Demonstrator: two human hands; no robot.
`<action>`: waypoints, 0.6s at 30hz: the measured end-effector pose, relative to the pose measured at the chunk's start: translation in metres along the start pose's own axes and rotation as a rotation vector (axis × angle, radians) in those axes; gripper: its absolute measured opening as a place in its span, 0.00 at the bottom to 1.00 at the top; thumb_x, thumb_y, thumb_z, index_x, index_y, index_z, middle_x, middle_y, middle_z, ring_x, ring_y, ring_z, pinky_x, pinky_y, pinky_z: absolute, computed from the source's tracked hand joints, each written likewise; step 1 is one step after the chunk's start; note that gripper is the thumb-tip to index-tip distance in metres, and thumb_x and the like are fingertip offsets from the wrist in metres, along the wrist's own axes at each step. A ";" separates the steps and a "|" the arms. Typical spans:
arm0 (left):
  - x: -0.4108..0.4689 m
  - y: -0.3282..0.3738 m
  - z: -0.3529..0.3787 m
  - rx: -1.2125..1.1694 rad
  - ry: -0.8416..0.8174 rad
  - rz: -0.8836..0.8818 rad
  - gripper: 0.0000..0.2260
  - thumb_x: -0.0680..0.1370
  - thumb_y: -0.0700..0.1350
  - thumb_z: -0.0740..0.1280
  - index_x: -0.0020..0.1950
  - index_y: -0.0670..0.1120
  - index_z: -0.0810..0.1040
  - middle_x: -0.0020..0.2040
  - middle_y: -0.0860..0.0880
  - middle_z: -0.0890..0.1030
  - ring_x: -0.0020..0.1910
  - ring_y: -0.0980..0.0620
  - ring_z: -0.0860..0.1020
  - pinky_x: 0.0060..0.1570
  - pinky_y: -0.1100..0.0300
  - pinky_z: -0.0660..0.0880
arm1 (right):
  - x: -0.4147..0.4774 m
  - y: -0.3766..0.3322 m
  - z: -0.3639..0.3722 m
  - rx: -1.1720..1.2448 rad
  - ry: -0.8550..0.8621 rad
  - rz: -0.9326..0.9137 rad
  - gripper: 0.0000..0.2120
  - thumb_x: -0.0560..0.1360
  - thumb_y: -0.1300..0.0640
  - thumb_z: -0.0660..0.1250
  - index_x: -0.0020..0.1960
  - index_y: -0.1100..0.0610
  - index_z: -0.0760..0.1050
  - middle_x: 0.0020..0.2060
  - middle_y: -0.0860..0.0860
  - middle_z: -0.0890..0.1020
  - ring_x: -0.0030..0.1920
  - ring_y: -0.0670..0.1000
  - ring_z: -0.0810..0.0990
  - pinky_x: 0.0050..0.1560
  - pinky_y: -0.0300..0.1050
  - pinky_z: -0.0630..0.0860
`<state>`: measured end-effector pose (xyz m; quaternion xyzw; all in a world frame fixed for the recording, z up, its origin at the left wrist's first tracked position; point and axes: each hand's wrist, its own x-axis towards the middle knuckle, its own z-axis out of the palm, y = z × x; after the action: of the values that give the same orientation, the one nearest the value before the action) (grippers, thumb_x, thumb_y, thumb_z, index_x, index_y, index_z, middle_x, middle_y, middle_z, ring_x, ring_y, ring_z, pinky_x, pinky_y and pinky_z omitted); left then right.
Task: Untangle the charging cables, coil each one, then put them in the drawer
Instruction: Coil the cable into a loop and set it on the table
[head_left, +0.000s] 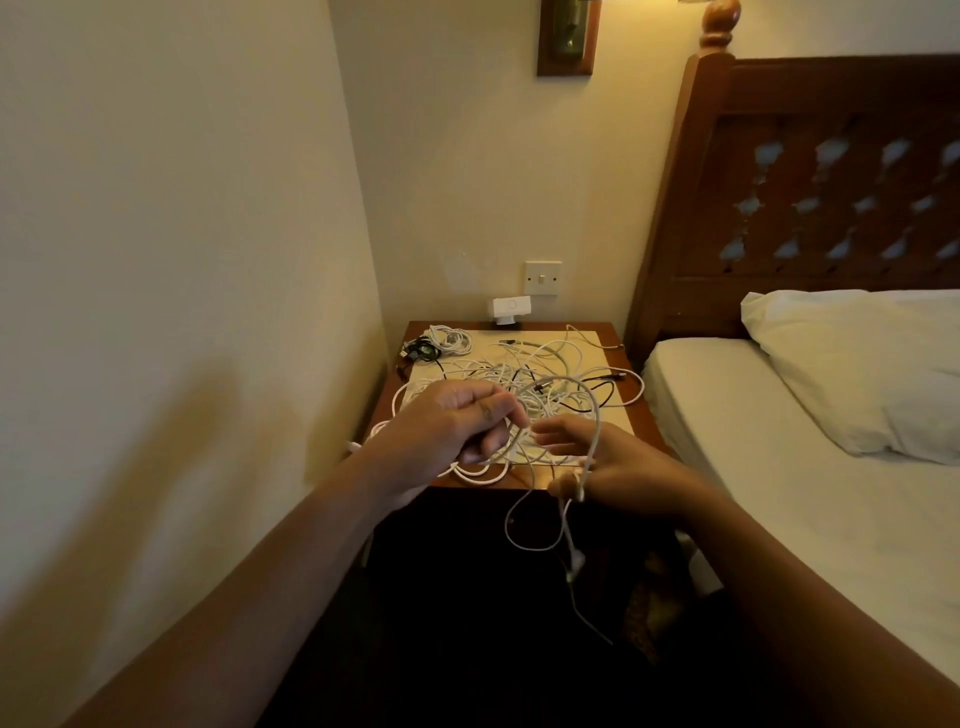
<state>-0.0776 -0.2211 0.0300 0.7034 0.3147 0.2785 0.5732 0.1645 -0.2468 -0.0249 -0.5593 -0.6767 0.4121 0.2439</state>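
Left hand (457, 426) curled round white cable (597, 421); right hand (623, 467) pinching same cable, end dangling below. Tangle (530, 374) mid-nightstand (647, 421). Risk: hard pull tightens knots, drags heap off near edge; dangling plug snags.
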 end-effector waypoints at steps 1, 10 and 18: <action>0.003 0.001 0.001 -0.037 0.005 0.005 0.13 0.86 0.45 0.60 0.51 0.39 0.80 0.32 0.48 0.74 0.29 0.54 0.67 0.30 0.66 0.66 | -0.001 -0.010 0.001 0.029 -0.044 -0.038 0.26 0.76 0.61 0.74 0.72 0.49 0.72 0.66 0.46 0.80 0.67 0.44 0.78 0.69 0.47 0.75; 0.007 0.008 -0.013 0.007 0.128 -0.033 0.14 0.86 0.44 0.59 0.50 0.38 0.79 0.31 0.48 0.73 0.27 0.54 0.67 0.29 0.65 0.66 | -0.009 -0.009 -0.006 0.409 -0.007 0.046 0.22 0.80 0.71 0.59 0.68 0.53 0.76 0.65 0.49 0.83 0.69 0.49 0.78 0.71 0.53 0.73; 0.012 0.016 0.001 -0.369 0.041 -0.065 0.12 0.85 0.46 0.60 0.50 0.39 0.77 0.30 0.48 0.73 0.27 0.53 0.68 0.30 0.63 0.68 | -0.004 -0.033 0.025 0.282 0.273 -0.200 0.12 0.86 0.52 0.59 0.53 0.54 0.80 0.33 0.52 0.76 0.33 0.53 0.75 0.37 0.45 0.78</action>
<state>-0.0675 -0.2149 0.0463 0.5698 0.2926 0.3272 0.6947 0.1273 -0.2585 -0.0103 -0.5002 -0.6252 0.3969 0.4489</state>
